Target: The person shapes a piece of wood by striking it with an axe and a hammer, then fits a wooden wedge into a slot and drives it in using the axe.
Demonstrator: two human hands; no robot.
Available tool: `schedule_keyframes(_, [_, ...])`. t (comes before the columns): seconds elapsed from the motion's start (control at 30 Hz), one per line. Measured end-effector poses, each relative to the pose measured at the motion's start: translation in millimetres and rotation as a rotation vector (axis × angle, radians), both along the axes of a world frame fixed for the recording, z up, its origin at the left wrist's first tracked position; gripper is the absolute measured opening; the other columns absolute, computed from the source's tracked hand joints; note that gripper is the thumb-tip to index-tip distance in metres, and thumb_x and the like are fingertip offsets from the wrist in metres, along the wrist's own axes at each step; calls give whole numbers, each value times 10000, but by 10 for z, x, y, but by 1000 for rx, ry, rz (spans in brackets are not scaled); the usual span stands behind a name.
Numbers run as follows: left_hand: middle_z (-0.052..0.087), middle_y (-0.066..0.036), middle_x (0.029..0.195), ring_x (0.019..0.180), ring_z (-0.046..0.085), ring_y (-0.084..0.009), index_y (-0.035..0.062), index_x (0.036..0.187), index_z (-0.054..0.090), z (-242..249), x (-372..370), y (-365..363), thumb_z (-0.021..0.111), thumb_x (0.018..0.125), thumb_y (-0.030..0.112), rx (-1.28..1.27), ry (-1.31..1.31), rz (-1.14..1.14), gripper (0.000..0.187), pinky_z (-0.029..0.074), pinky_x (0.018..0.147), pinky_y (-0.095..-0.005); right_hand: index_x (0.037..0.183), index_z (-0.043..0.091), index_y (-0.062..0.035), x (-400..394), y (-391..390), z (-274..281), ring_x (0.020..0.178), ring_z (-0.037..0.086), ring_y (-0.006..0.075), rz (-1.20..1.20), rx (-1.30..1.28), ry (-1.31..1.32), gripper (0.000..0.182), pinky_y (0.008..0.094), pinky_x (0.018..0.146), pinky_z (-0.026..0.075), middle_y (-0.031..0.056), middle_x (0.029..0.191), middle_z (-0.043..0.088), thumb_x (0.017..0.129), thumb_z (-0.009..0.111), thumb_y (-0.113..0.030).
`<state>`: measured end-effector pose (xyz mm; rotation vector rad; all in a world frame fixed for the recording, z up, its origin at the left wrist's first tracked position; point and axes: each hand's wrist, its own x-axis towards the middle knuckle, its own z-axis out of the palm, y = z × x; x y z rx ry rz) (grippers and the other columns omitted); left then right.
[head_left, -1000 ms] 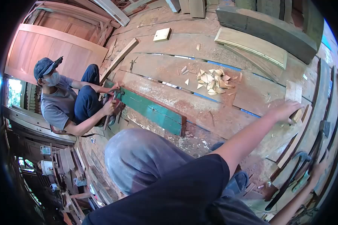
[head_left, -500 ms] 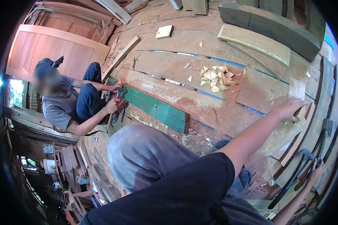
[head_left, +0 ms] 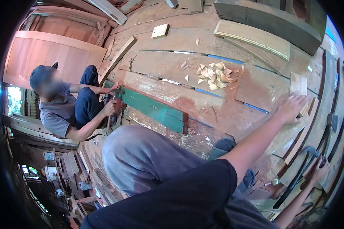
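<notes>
My left hand (head_left: 293, 108) rests over a small pale wood block (head_left: 305, 110), its fingers curled about the block's edge. At the lower right, my right hand (head_left: 320, 171) is closed round the dark handle (head_left: 323, 162) of a tool whose blade is hard to make out. Beside that hand lies a claw-like metal head (head_left: 310, 151) on a long black handle. A hammer (head_left: 331, 121) lies just above it. Under my left hand runs a long narrow wood strip (head_left: 294, 150) on the planks.
A pile of wood chips (head_left: 216, 76) lies on the plank floor (head_left: 160, 57). A seated person (head_left: 57, 107) at the left holds a hammer near a green board (head_left: 153, 108). Thick beams (head_left: 267, 23) and a pale moulded board (head_left: 252, 38) lie at the upper right.
The view has shifted slightly, so most things appear further left. My left hand lies flatter over the block. The other person's hammer is lower and tilted differently.
</notes>
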<state>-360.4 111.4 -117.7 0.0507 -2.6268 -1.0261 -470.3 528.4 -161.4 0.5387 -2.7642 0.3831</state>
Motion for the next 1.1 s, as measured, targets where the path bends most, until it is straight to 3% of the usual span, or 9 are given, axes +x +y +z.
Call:
schedule_keyframes(0.3, [432,-173,1397,1323,400,-343,58,1506,123,39,31,-5,835,660,343,-40,-25,2,1142,291,1149,-408,1143,596,6,53,-42,-12,1048,558,312,-35,-185,-112,417,387,932,429,165,1118,580,945,608,-361])
schedule_keyframes(0.53, [427,-168,1395,1321,401,-322,53,1506,114,54,28,-15,820,679,373,-70,-25,-2,1133,290,1153,-396,1139,598,1,79,-107,37,1032,563,302,-48,-185,-130,408,379,923,432,165,1103,583,942,612,-356])
schedule_keyframes(1.1, [459,-175,1343,1275,438,-316,59,1482,186,59,19,-9,826,670,304,-26,2,9,1062,335,1117,-394,1163,596,5,93,-105,48,1063,564,302,-37,-188,-109,405,376,934,428,171,1126,590,930,634,-324])
